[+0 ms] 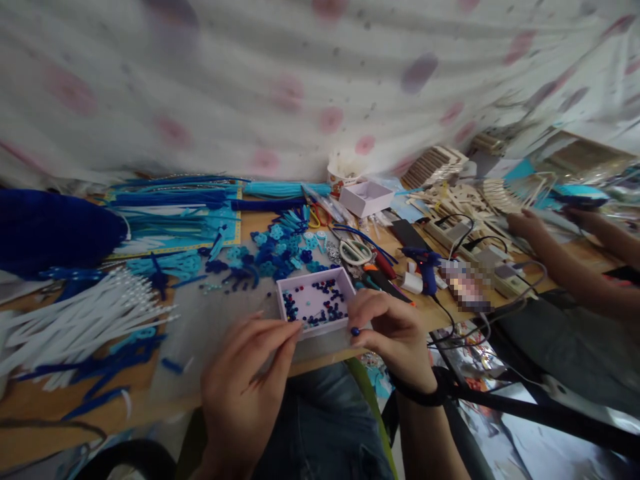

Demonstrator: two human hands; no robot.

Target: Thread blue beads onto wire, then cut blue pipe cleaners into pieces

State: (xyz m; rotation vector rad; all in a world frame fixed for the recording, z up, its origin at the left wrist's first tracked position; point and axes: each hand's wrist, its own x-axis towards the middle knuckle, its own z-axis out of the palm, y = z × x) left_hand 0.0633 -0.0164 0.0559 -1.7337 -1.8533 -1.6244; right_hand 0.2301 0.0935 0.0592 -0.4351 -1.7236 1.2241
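Note:
My left hand (245,380) is closed in a pinch near the front left corner of a small white box (316,328) of dark blue beads; a thin thread or wire seems to run from its fingertips. My right hand (393,330) is closed too, pinching a dark blue bead (355,331) at the box's front right corner. Both hands hover over the table's front edge, above my jeans.
Blue and white pipe cleaners (85,320) and blue craft pieces (280,247) cover the left and middle. Scissors (356,252), a blue glue gun (425,267), an empty white box (367,198) and cables lie to the right. Another person's arms (565,260) reach in at far right.

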